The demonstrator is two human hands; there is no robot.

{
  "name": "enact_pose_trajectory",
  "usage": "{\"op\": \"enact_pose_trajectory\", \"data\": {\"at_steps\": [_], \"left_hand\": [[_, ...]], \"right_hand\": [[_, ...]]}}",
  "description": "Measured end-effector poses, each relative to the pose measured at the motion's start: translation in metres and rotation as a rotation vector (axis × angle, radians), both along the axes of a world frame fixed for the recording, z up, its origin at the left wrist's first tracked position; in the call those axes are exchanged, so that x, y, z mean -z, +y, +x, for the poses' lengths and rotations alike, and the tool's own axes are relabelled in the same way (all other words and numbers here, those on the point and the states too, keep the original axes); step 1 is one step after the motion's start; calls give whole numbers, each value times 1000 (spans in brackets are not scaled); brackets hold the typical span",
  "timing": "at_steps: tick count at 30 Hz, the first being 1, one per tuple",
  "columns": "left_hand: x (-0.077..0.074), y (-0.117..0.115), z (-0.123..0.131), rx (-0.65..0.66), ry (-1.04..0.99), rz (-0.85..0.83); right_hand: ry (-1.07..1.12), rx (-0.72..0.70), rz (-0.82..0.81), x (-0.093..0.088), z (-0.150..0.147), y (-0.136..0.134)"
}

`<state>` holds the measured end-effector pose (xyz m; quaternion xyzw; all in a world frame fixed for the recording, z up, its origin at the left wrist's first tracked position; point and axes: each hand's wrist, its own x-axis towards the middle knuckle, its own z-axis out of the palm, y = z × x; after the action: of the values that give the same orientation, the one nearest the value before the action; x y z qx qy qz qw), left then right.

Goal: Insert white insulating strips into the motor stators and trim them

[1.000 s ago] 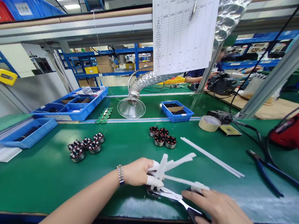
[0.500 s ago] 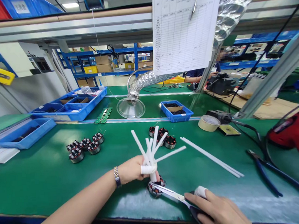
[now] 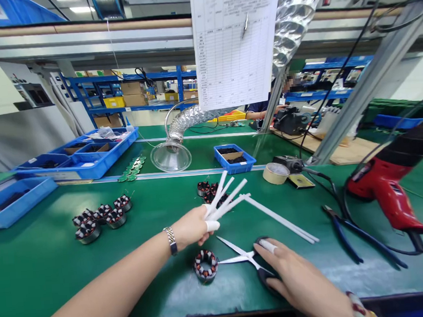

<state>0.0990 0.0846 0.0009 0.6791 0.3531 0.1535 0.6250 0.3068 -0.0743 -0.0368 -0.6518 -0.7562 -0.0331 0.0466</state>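
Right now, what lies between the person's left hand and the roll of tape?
The head view shows white strips held in the left hand, then a loose strip end on the mat.

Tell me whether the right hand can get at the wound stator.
Probably yes: the right hand is on the scissors, close to the wound stator, and only the open blades lie between them.

Two hands (image 3: 191, 227) (image 3: 297, 274), one pair of scissors (image 3: 241, 257), one heat gun (image 3: 384, 189).
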Motion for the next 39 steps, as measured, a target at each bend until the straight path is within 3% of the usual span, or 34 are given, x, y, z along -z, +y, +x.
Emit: {"op": "enact_pose_trajectory", "data": {"at_steps": [3,7,9,13,16,20,23,27,33,39], "left_hand": [[1,-6,14,56,90,29],[-4,-20,27,170,182,119],[-9,-30,30,238,222,201],[-22,-40,18,202,268,431],[-21,-46,-7,174,282,595],[0,-61,-31,309,372,735],[18,-65,-39,239,413,775],[28,-36,-66,32,581,845],[23,36,-121,-160,827,869],[20,76,-124,-274,1061,979]], "right_hand": [[-64,-53,14,-19,-16,10],[-148,-187,415,-35,-37,21],[-167,-229,486,-36,-41,28],[-232,-41,149,-24,-18,46],[-246,157,76,-9,21,60],[-250,288,-10,9,63,77],[-252,372,-55,12,82,86],[-219,427,-39,8,95,87],[-96,304,15,12,72,83],[19,227,102,20,69,89]]}}
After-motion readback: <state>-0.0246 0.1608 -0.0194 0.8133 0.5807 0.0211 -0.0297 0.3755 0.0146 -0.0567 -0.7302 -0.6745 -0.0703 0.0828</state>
